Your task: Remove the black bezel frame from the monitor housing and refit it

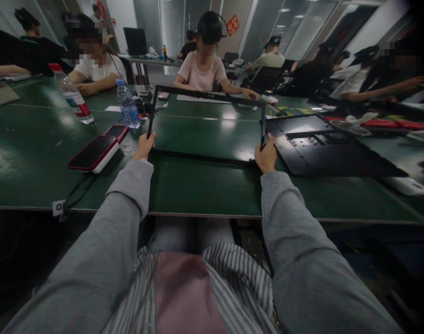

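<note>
A thin black rectangular frame [205, 157], like the bezel of a screen, is held up over the green table [198, 190]. Through its open middle the tabletop shows. My left hand [144, 145] is closed around its left side near the lower corner. My right hand [266, 155] grips the right side, also low down, with the thumb pointing up along the bar. The frame leans, its top edge farther from me. Just right of my right hand lies a large black flat panel [330, 157] with a cut-out and small fittings.
Two phones, a larger one [93, 153] and a smaller one [116, 131], lie at left. Behind them stand a blue-capped bottle [129, 109] and a red-capped bottle [73, 99]. A co-worker in pink [205, 69] sits opposite. A white device [405, 186] lies partly under the panel.
</note>
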`<state>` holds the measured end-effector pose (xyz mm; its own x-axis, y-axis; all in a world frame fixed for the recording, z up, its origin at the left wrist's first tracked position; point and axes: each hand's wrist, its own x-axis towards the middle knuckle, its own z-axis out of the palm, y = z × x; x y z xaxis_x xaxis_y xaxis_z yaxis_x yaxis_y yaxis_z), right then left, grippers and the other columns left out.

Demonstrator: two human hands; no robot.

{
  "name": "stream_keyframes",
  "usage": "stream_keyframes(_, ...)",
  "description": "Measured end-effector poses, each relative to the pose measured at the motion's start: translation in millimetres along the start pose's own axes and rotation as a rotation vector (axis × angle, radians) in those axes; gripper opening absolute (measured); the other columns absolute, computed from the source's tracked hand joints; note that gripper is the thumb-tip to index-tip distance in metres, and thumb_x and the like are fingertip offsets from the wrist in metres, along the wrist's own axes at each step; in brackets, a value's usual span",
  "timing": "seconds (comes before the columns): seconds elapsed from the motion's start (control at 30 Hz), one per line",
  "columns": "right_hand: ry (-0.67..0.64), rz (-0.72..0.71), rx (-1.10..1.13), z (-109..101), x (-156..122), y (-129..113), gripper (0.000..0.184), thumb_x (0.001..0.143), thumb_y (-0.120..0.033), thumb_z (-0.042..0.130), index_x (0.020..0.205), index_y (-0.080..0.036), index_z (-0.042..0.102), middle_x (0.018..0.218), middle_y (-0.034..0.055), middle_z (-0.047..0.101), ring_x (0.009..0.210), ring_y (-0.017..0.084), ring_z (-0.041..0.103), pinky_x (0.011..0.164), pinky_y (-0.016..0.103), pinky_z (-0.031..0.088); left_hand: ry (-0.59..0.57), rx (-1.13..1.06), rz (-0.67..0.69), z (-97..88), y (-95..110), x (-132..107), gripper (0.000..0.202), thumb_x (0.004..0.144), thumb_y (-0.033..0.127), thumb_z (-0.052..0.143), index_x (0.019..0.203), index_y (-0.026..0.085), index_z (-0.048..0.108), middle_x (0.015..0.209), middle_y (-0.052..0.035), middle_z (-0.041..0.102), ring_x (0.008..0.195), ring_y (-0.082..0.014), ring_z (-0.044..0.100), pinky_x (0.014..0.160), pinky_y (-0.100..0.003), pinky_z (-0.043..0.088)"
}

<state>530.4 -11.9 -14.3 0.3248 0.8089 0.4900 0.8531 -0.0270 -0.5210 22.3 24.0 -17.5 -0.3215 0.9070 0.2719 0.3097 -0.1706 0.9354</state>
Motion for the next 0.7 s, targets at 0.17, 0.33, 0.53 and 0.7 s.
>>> stream_keyframes(0.17,-0.081,-0.010,0.059,10,6,13,0.067,0.090,-0.032,0.052,0.152,-0.008,0.045,0.120,0.0226,0.071,0.121,0.038,0.068,0.109,0.058,0.052,0.030,0.023,-0.120,-0.7,-6,3,0.023,0.093,0.040,0.066,0.085,0.018,0.065,0.065,-0.0006,0.051,0.070,-0.0203,0.062,0.080,-0.039,0.057)
stream_keyframes(0.33,-0.064,-0.079,0.105,12,7,17,0.060,0.084,-0.026,0.053,0.143,-0.015,0.053,0.129,0.0185,0.071,0.129,0.033,0.063,0.115,0.055,0.049,0.039,-0.003,-0.104,1.0,-6,3,0.029,0.095,0.048,0.065,0.089,0.020,0.067,0.066,-0.0025,0.053,0.074,-0.0226,0.064,0.078,-0.040,0.057)
stream_keyframes(0.53,-0.174,0.033,0.074,14,8,19,0.037,0.088,-0.028,0.054,0.123,-0.019,0.063,0.121,0.0177,0.074,0.120,0.033,0.068,0.111,0.051,0.052,0.115,0.114,-0.034,-2.3,0,-1,0.031,0.100,0.047,0.061,0.086,0.020,0.067,0.079,-0.0092,0.066,0.099,-0.0319,0.072,0.096,-0.048,0.055)
stream_keyframes(0.7,-0.061,0.008,0.121,13,10,19,0.035,0.097,-0.036,0.048,0.126,-0.020,0.060,0.116,0.0164,0.073,0.116,0.032,0.069,0.109,0.053,0.052,0.199,0.266,0.107,-3.8,12,-11,0.031,0.109,0.046,0.049,0.106,0.019,0.065,0.109,-0.0147,0.074,0.122,-0.0345,0.069,0.111,-0.047,0.047)
